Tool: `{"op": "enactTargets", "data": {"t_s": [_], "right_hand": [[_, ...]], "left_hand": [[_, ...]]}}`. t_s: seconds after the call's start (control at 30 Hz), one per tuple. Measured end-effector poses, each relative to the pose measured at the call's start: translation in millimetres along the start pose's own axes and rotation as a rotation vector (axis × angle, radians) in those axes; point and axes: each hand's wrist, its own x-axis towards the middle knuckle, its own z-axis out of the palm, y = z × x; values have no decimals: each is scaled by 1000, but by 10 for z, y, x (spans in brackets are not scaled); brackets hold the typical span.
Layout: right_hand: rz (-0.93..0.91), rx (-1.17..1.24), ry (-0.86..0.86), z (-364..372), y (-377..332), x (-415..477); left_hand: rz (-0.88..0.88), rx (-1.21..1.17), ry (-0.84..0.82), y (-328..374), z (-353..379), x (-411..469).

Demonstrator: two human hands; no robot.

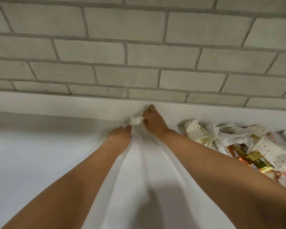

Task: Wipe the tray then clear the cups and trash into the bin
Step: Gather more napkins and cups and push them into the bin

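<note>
1. A brick wall (139, 47) of pale grey blocks is seen across the whole upper half.
2. Below it a white counter (40, 154) is spread over the lower half; a raised white ledge (56, 104) is run along the foot of the wall.
3. Both bare forearms are stretched forward over the counter; the left hand (119, 135) is held knuckles-up near the ledge with its fingers curled under and its thumb raised just below the wad — whether anything is gripped in it cannot be told.
4. The right hand (153, 121) is placed just beyond it, close against the ledge; its fingers are curled.
5. A heap of crumpled tissues (228, 138) is piled on the counter to the right of the right forearm, apart from both hands.
6. Two dotted paper cups are laid on their sides in that heap; the near cup (194, 131) is at its left end, the far cup (269, 151) towards its right.
7. Gold wrappers (256, 160) are lodged between the cups, at the heap's front.
8. A small white wad (135, 121) is held between the two hands — it is pinched at its right end by the right hand.
</note>
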Motion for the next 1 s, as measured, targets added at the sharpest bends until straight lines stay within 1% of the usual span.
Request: {"op": "enactTargets", "data": {"t_s": [0.03,0.1,0.17,0.2,0.27,0.3,0.33,0.4,0.53,0.57,0.6,0.67,0.73,0.9,1.0], "right_hand": [[-13,99,86,-81,6,16],[-31,213,249,-283,39,27],[-8,274,290,-481,119,22],[17,313,267,-574,165,6],[120,399,166,-714,222,-42],[169,405,111,-746,237,-62],[221,360,54,-756,249,-85],[300,175,-68,-687,293,-110],[335,-231,-476,-489,276,-245],[338,-286,-523,-455,257,-287],[326,-324,-531,-409,238,-319],[287,-324,-477,-343,153,-364],[260,-317,-469,-281,65,-393],[277,-360,-546,-230,-27,-519],[270,-376,-558,-202,-42,-599]], "left_hand": [[-10,2,1,4,-5,1],[-31,12,3,39,-1,-7],[-45,30,8,74,9,-22],[-48,37,12,84,17,-24],[-49,43,10,90,26,-24],[-48,47,7,87,28,-21],[-47,47,5,83,29,-18],[-45,39,4,72,24,-18],[-28,22,1,33,-15,-45],[-20,17,5,27,-28,-53],[-14,12,11,24,-36,-68],[-10,5,16,24,-52,-84],[-15,2,8,29,-62,-87],[-47,-39,-23,40,-122,-107],[-72,-86,-13,14,-137,-140]]}}
